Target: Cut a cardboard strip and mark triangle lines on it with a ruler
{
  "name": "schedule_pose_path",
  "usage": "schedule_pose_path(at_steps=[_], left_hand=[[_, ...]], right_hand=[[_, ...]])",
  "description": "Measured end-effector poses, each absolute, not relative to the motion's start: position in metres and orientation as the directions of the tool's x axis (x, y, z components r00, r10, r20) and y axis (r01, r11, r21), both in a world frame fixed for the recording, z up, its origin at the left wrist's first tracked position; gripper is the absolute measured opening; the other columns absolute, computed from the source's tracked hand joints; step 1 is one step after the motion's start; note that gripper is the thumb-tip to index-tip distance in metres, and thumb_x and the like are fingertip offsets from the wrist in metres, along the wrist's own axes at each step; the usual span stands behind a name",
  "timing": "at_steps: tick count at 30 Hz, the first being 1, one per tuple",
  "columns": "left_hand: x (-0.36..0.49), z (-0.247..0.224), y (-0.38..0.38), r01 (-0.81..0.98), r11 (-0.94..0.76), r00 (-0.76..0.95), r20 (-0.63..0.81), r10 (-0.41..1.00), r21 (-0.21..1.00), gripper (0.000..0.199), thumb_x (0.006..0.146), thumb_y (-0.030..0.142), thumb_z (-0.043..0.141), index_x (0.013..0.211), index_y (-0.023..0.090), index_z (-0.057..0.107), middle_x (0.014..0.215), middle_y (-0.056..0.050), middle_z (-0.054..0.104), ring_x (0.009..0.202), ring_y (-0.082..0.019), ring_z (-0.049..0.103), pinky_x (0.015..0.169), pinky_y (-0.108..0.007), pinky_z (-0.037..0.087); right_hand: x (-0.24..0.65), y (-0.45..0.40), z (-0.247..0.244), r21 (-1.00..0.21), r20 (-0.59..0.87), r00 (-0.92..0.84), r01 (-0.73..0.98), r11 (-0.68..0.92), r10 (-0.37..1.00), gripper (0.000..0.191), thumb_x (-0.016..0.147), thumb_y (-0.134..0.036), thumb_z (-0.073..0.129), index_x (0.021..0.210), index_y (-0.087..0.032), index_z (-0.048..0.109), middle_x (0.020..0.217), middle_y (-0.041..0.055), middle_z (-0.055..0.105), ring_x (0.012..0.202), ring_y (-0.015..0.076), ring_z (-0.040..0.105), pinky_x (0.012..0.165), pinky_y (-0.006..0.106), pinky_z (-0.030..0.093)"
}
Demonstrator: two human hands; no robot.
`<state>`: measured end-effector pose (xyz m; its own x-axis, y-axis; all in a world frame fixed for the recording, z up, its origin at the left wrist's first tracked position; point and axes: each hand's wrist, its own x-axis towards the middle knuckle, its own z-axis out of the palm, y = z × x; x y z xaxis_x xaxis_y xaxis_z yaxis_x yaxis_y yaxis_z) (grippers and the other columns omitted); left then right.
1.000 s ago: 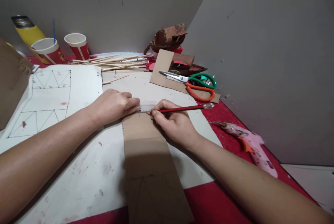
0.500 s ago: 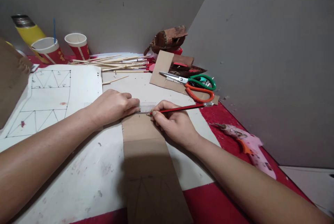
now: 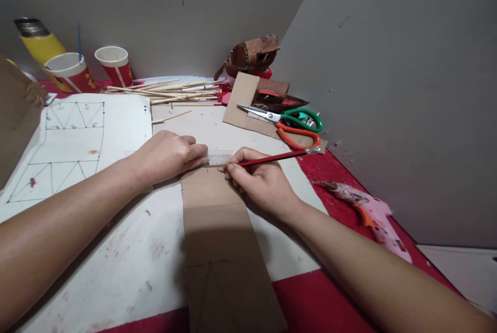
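Note:
A strip of brown cardboard (image 3: 213, 214) lies lengthwise before me, with faint pencil lines on its near part. Across its far end rests a clear ruler (image 3: 219, 157), pressed down by the bent fingers of my left hand (image 3: 171, 156). My right hand (image 3: 260, 180) pinches a red and black pencil (image 3: 272, 158). The pencil's tip is at the ruler's near edge, on the cardboard beside small marks. Part of the ruler is hidden under my left hand and wrist.
White paper with drawn triangles (image 3: 73, 144) lies left. Behind are wooden sticks (image 3: 174, 92), two paper cups (image 3: 112, 63) and a yellow bottle (image 3: 42, 48). Scissors (image 3: 279, 118) lie on cardboard near brown models (image 3: 254, 56). A pink glue gun (image 3: 373, 208) lies right, beside the grey wall (image 3: 407, 115).
The view has shifted very slightly. Both hands keep their places on the ruler and pencil, with the pencil tilting a little at its far end.

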<state>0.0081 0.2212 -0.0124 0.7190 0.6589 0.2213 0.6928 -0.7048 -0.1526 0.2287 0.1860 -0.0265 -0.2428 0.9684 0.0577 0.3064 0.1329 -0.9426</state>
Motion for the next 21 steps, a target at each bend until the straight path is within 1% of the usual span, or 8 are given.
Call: schedule_pose_path(at_steps=[3,6,9,11,15,19,21], left_hand=[[0.008,-0.013,0.222,0.693,-0.703,0.720,0.219,0.659,-0.162,0.032,0.101,0.040,0.045,0.094,0.022,0.072,0.069,-0.002,0.066,0.051,-0.015,0.055,0.050,-0.031,0.022],[0.008,-0.013,0.221,0.697,-0.698,0.715,0.235,0.658,-0.166,0.032,0.101,0.040,0.046,0.095,0.022,0.072,0.069,-0.002,0.066,0.051,-0.015,0.055,0.049,-0.031,0.022],[0.008,-0.013,0.221,0.696,-0.703,0.714,0.246,0.655,-0.148,0.032,0.101,0.040,0.046,0.096,0.022,0.072,0.069,-0.002,0.066,0.050,-0.015,0.054,0.049,-0.030,0.022],[0.007,-0.014,0.221,0.695,-0.709,0.712,0.254,0.655,-0.120,0.033,0.101,0.040,0.044,0.097,0.022,0.073,0.070,-0.002,0.066,0.050,-0.015,0.054,0.049,-0.030,0.023],[0.002,-0.014,0.224,0.694,-0.720,0.695,0.285,0.660,-0.023,0.035,0.101,0.041,0.045,0.100,0.022,0.073,0.072,-0.003,0.068,0.053,-0.016,0.059,0.050,-0.028,0.031],[-0.003,-0.005,0.229,0.709,-0.705,0.650,0.362,0.669,0.030,0.035,0.101,0.040,0.046,0.107,0.019,0.073,0.084,-0.007,0.075,0.062,-0.017,0.066,0.055,-0.027,0.042],[-0.006,0.003,0.231,0.718,-0.694,0.623,0.408,0.668,0.040,0.034,0.100,0.040,0.048,0.108,0.017,0.072,0.088,-0.008,0.076,0.062,-0.016,0.066,0.057,-0.027,0.045]], right_hand=[[0.228,0.186,-0.028,-0.939,0.070,-0.233,0.313,0.143,0.970,0.010,0.079,-0.026,0.059,0.072,-0.021,0.056,0.063,-0.0013,0.059,0.054,0.0121,0.050,0.049,0.025,0.039],[0.228,0.187,-0.028,-0.952,0.025,-0.232,0.290,0.094,0.972,0.010,0.077,-0.025,0.060,0.070,-0.021,0.054,0.060,-0.0019,0.059,0.050,0.0111,0.049,0.046,0.024,0.038],[0.228,0.188,-0.026,-0.980,-0.035,-0.184,0.198,0.002,0.982,0.010,0.076,-0.028,0.062,0.072,-0.021,0.055,0.060,-0.0022,0.061,0.047,0.0103,0.049,0.042,0.023,0.039],[0.228,0.188,-0.024,-0.995,-0.029,-0.130,0.099,-0.016,0.991,0.011,0.076,-0.029,0.064,0.075,-0.021,0.056,0.062,-0.0025,0.062,0.047,0.0101,0.051,0.041,0.022,0.042],[0.229,0.190,-0.020,-0.996,0.066,-0.002,-0.059,0.066,0.998,0.012,0.077,-0.030,0.065,0.077,-0.021,0.057,0.063,-0.0038,0.062,0.047,0.0090,0.052,0.040,0.021,0.044],[0.230,0.194,-0.020,-0.977,0.173,0.077,-0.109,0.180,0.982,0.014,0.081,-0.034,0.065,0.079,-0.021,0.058,0.064,-0.0039,0.063,0.048,0.0087,0.052,0.039,0.019,0.044],[0.231,0.196,-0.020,-0.974,0.180,0.086,-0.123,0.189,0.980,0.014,0.082,-0.034,0.064,0.079,-0.021,0.058,0.064,-0.0033,0.064,0.048,0.0088,0.052,0.039,0.019,0.044]])
